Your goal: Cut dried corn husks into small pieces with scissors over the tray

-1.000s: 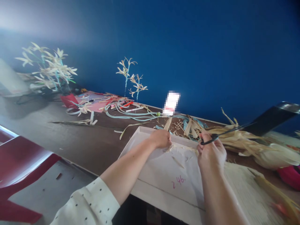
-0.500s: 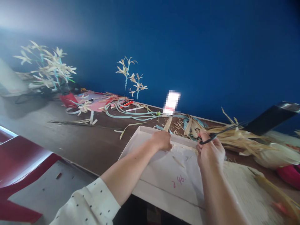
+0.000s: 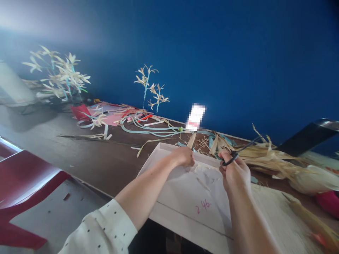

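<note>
My left hand (image 3: 185, 157) is closed in a pinch above a shallow white cardboard tray (image 3: 169, 208), and a dried corn husk strip (image 3: 191, 141) sticks up from its fingers. To its right, my right hand (image 3: 236, 171) is closed too, with the dark handle loop of a pair of scissors (image 3: 231, 158) around its fingers. The blades point away to the upper right. Whether its fingertips also pinch something is hidden. Inside the tray lies a small pale husk scrap (image 3: 202, 184), near handwritten pink numbers.
Dried husks (image 3: 265, 157) are heaped at the right, by a dark upright object (image 3: 308, 137). Pale blue cords (image 3: 148, 132) and a pixelated bright panel (image 3: 196, 117) lie behind the tray. Husk flowers (image 3: 66, 76) stand at left; two flower stems (image 3: 145, 84) rise against the blue wall.
My right hand has shifted slightly left, closer to my left hand, and the scissors have tilted a little more upward. The left hand keeps its pinch. The view has shifted slightly.
</note>
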A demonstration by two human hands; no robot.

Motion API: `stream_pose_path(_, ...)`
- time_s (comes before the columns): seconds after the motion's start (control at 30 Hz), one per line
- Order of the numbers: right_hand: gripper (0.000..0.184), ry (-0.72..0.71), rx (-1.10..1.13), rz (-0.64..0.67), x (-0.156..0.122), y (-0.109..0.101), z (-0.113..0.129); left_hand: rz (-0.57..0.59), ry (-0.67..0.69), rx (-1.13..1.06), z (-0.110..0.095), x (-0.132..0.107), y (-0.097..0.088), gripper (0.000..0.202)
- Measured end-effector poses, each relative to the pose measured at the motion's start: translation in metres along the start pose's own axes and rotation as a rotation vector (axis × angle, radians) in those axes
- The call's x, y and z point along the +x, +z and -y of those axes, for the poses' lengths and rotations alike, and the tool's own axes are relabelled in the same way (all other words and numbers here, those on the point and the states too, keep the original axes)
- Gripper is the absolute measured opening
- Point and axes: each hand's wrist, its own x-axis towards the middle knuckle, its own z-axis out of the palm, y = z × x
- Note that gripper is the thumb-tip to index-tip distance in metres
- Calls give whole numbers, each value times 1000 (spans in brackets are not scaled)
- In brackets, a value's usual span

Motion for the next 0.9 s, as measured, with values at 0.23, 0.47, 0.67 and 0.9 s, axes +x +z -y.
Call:
stream_pose_path(0.23, 27, 9, -104, 52, -3, 1, -2, 22, 38, 128, -1, -2, -2, 19)
stream_pose_path(0.47, 30, -7, -128, 71, -3, 0, -2, 4, 102, 299, 1, 1, 2, 18)
stream_pose_path(0.67, 31, 15, -170, 52, -4, 1, 0, 59, 103, 309, 0, 1, 1, 21)
stream_pose_path(0.9, 30, 26, -192, 64, -3, 0, -4, 35, 119, 260, 4, 3, 2, 20)
